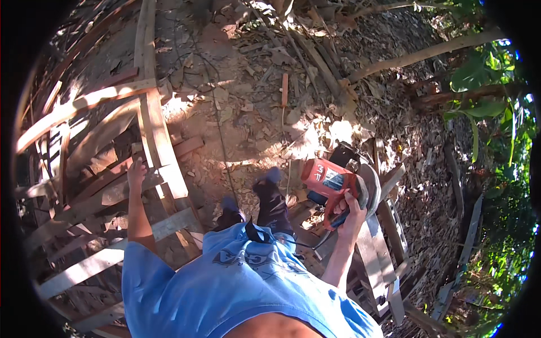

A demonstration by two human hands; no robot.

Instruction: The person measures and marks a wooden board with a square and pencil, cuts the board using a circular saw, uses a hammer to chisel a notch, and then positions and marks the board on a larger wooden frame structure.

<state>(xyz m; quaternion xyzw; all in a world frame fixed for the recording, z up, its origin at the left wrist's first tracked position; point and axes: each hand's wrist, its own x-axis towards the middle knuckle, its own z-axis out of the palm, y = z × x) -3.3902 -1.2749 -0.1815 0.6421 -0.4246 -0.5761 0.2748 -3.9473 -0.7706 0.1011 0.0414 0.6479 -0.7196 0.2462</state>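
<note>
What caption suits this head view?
Right hand grips a red circular saw; left hand rests on a wooden frame.

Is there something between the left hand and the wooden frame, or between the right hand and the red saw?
Nothing visible stands between them. The left hand already rests on a slat of the wooden frame, and the right hand already grips the handle of the red circular saw, which sits over a plank.

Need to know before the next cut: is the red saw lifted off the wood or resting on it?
Cannot tell. The right hand grips the red saw over the plank; contact is hidden.
</note>
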